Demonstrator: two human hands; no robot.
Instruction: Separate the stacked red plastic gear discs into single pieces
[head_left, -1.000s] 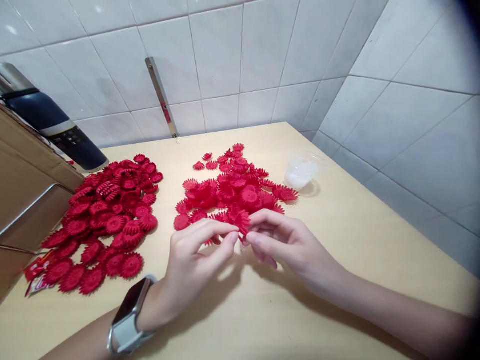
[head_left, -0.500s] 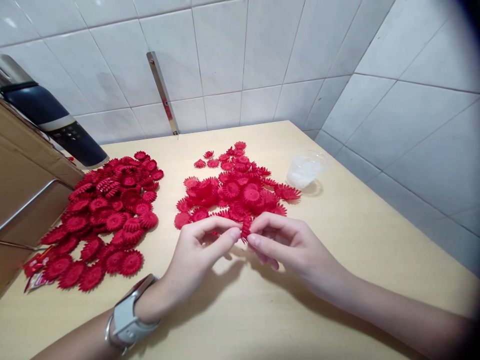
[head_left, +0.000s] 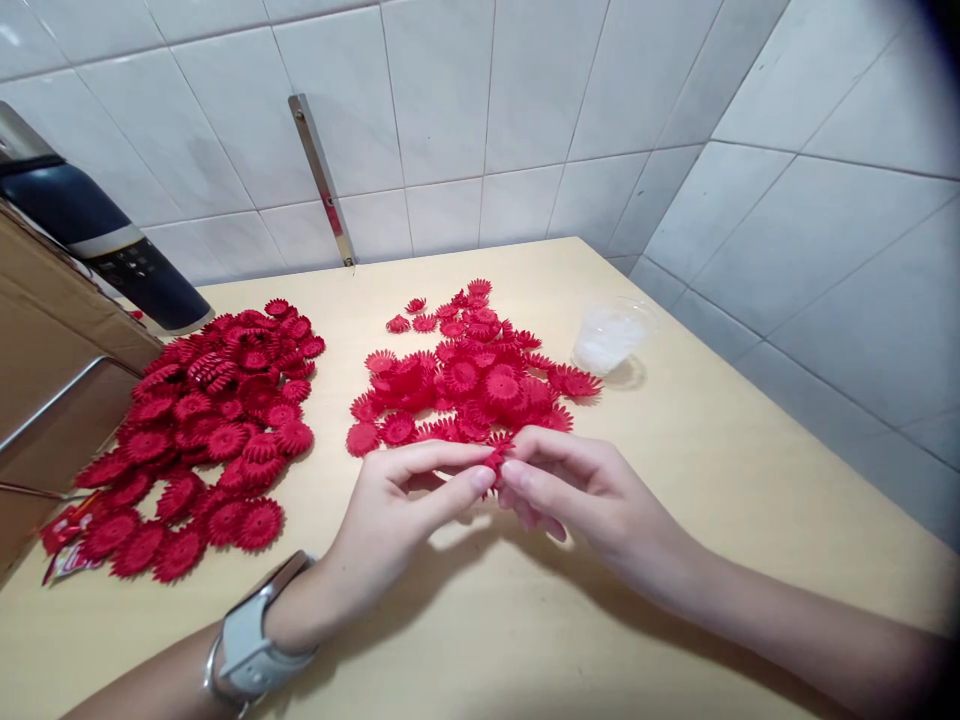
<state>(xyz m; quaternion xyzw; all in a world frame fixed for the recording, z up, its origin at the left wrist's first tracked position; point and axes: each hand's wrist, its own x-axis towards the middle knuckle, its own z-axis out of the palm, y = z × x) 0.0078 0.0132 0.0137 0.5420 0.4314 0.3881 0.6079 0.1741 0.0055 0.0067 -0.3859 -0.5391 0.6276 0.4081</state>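
A small red fringed flower piece [head_left: 496,464] is pinched between my two hands, low over the table. My left hand [head_left: 420,490] grips its left side with thumb and forefinger. The thumb and fingers of my right hand [head_left: 581,490] close on its right side. Part of the piece is hidden behind the fingertips. Just beyond my hands lies a loose pile of red flower pieces [head_left: 502,385], their edges cut into fringes. A larger, denser pile of red flower pieces [head_left: 225,440] spreads at the left.
A clear plastic cup [head_left: 611,335] with white contents stands at the back right of the pale table [head_left: 712,500]. On the left are a cardboard box [head_left: 52,330], a dark blue flask [head_left: 105,235] and a small red wrapper [head_left: 67,540]. Tiled walls [head_left: 442,110] border the table.
The held flower piece has turned from upright to more tilted between my fingers. My left fingertips have shifted slightly right, closer to my right hand.
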